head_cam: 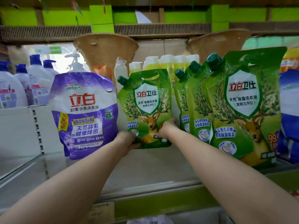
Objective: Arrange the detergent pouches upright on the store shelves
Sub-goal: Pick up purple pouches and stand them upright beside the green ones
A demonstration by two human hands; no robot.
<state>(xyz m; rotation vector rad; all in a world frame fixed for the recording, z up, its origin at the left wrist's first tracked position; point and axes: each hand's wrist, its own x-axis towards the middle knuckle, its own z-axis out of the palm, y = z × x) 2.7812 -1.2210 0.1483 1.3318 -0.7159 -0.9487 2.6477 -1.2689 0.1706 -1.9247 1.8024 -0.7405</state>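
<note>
Both bare forearms reach forward and up over the front edge of the shelf (145,168), nearly parallel. The left hand (127,141) grips the lower left corner of a green pouch (145,107), thumb on the printed front and the other fingers hidden behind it. The right hand (168,128) grips the lower right edge, fingers curled round the side.

The held pouch stands upright at the middle of the shelf, toward the back, spout cap at its top left. I cannot tell whether its base touches the board.

There are 4 green pouches in all. The other 3 green pouches (242,102) overlap in a leaning row on the right half of the shelf, running from the back to the front edge. There is 1 purple pouch (84,113), upright just left of the held one.

Each green label reads 立白卫仕, 天然除菌洗衣液, (健康洁净型), above a deer picture, and the frontmost one shows "99". The purple label reads 立白, 高效洁净, 天然酵素, 健康除菌, with a yellow tag reading 加量150克.

About 5 pale yellow bottles (166,62) line the back edge. At least 4 white bottles with blue caps (9,88) stand in the bay at far left.
</note>
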